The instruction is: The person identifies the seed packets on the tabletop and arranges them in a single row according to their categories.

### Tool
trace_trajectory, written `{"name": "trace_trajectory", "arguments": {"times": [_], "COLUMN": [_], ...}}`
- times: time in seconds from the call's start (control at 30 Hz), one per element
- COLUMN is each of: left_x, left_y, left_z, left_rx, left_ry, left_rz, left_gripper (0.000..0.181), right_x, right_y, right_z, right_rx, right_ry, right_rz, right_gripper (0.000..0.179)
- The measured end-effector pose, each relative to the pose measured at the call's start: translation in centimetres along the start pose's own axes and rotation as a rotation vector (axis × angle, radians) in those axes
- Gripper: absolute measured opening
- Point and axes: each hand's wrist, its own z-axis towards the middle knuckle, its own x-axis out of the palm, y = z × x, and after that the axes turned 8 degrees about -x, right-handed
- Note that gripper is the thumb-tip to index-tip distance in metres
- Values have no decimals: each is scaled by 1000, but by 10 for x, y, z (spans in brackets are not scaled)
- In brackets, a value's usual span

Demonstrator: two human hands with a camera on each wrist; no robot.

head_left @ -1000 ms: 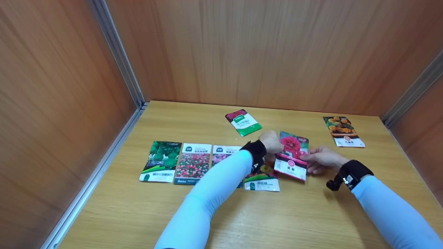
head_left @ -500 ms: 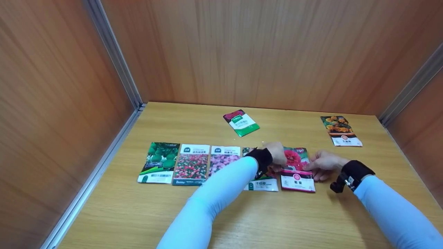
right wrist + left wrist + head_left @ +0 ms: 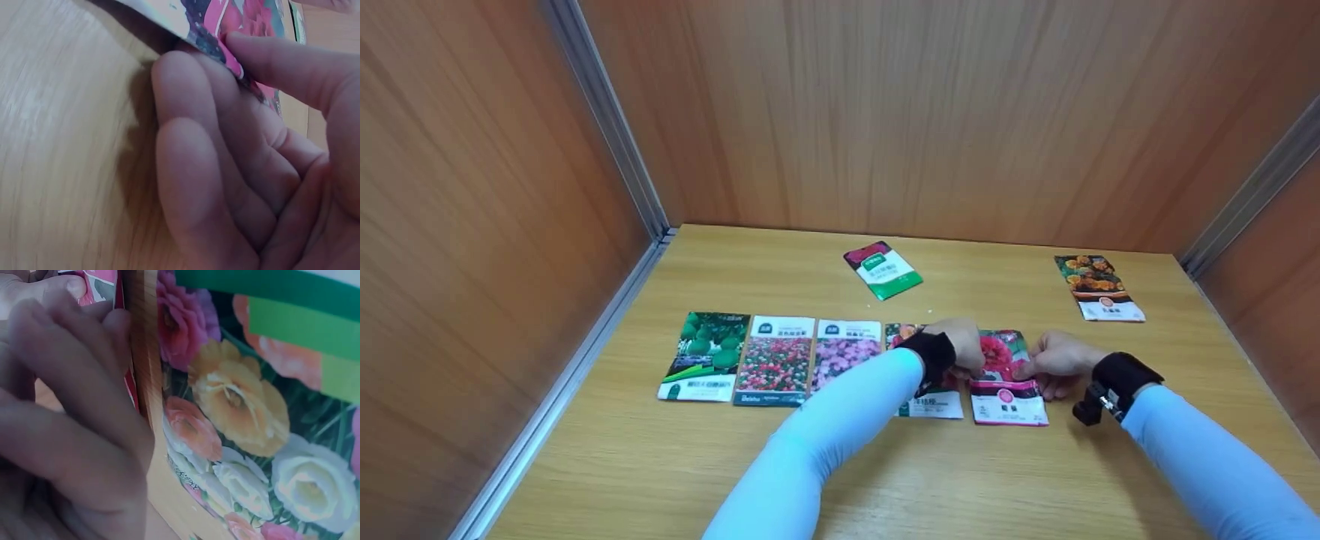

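A seed packet with a pink-red flower (image 3: pixel 1006 397) lies on the table at the right end of a row. My right hand (image 3: pixel 1061 361) pinches its right edge; the right wrist view shows the thumb (image 3: pixel 270 59) on the printed face and fingers beneath. At its left edge is my left hand (image 3: pixel 962 345), fingers curled at the edge in the left wrist view. Just left, partly hidden by that hand, is a seed packet with mixed-colour flowers (image 3: pixel 236 396). Further left lie packets with pink-purple flowers (image 3: pixel 844 356), red and pink flowers (image 3: pixel 775 364) and green round plants (image 3: pixel 709 352).
A green and white seed packet (image 3: pixel 885 270) lies tilted towards the back. Another, with orange flowers (image 3: pixel 1097 289), lies at the back right. Wooden panels (image 3: pixel 915 120) enclose the table (image 3: pixel 885 480) at the back and both sides.
Both hands have brought the pink-red flower packet down and nearer to me, from raised and tilted to lying in line with the row. The other packets have stayed in place.
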Motion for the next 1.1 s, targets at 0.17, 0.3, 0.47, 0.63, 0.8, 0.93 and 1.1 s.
{"name": "trace_trajectory", "arguments": {"times": [0.17, 0.3, 0.47, 0.63, 0.8, 0.93, 1.1], "left_x": [1, 1, 1, 0, -7, -19, -32], "left_y": [2, 3, 3, 3, 10, 25, 52], "left_z": [1, 2, 5, 5, 0, -8, -10], "left_rx": [1, 24, 51, 49, 95, 135, 158], "left_ry": [4, 6, -19, -41, -30, -65, -115], "left_rz": [3, 32, 82, 103, 72, 49, 76], "left_gripper": [13, 16, 27, 27, 19, 21, 32], "right_x": [0, 0, 3, 7, -1, -22, -54], "right_y": [0, 1, 7, 17, 18, 8, -21], "right_z": [-2, -2, 0, 0, -1, -1, -4], "right_rx": [-6, -51, -80, -144, -256, -227, -157], "right_ry": [-5, -32, -101, -161, -346, -548, -614], "right_rz": [-23, -46, -76, -138, -230, -316, -336], "right_gripper": [35, 34, 37, 34, 33, 37, 64]}}
